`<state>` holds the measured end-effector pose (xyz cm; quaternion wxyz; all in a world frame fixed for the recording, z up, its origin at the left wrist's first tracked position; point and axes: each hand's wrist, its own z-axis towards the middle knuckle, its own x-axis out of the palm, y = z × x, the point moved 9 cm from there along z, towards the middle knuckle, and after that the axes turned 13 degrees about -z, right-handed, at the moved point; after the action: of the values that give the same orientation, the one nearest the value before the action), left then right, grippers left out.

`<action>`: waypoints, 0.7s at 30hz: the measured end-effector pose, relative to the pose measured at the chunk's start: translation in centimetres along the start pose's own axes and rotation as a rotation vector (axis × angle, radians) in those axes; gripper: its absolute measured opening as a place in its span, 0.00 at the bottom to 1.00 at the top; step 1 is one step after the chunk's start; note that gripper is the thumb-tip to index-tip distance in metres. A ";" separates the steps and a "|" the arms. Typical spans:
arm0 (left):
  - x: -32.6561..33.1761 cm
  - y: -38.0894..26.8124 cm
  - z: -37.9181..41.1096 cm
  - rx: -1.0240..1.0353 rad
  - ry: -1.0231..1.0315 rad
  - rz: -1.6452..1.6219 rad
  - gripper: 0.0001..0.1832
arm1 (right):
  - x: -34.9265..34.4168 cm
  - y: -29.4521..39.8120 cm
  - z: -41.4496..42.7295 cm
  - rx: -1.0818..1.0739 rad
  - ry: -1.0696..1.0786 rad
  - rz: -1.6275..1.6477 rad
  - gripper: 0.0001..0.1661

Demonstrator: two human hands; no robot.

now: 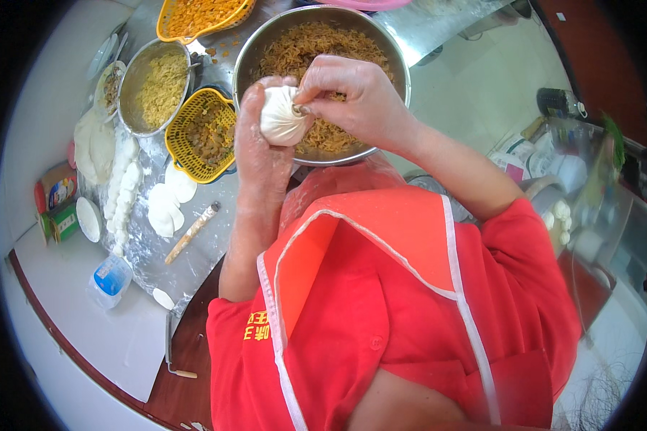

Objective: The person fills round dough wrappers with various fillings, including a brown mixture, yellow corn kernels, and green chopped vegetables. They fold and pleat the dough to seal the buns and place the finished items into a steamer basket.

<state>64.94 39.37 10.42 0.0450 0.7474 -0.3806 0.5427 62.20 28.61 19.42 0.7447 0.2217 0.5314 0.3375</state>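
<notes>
A round, pleated bun of white dough [281, 119] rests in the palm of my left hand [259, 145], whose fingers curl around its far side. My right hand [350, 91] pinches the gathered edge of the dough between thumb and forefinger. A bit of dark filling shows at the gathered opening. Flour dusts both hands. Behind and below them stands a large steel bowl [404, 102] of shredded brown filling [329, 40]. Left of my left hand is a yellow plastic basket [180, 140] holding a chopped brown filling [210, 132].
Flat dough rounds [164, 213] and a wooden rolling pin [192, 233] lie on the floured metal table [205, 269]. Beyond them are a dough rope [124, 199], a dough lump [94, 145] and a steel pot [135, 121] of yellow filling. Another yellow basket [164, 27] holds diced orange food.
</notes>
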 end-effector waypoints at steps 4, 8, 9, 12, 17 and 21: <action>-3.8 3.4 0.4 -0.234 -0.142 -0.065 0.10 | 1.4 -0.7 -1.2 0.003 0.068 -0.011 0.05; -6.3 5.7 0.0 -0.376 -0.246 -0.076 0.10 | 2.7 0.1 -3.0 -0.273 0.142 -0.153 0.08; -5.7 5.9 -0.6 -0.379 -0.253 -0.058 0.11 | 2.9 0.2 -3.3 -0.297 0.156 -0.156 0.09; -5.3 6.9 -2.1 -0.467 -0.309 -0.118 0.12 | 2.6 1.5 -3.6 -0.401 0.175 -0.140 0.12; -1.4 5.1 -2.2 -0.550 -0.050 -0.019 0.23 | 0.7 1.3 -2.6 -0.212 0.183 -0.026 0.08; -1.2 1.9 -0.8 -0.055 -0.049 0.070 0.23 | 2.4 -3.5 -3.4 0.432 0.173 0.438 0.04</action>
<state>62.99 39.08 9.12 0.0371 0.7450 -0.4224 0.5150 60.39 27.96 14.30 0.5420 0.4544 0.5918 0.3867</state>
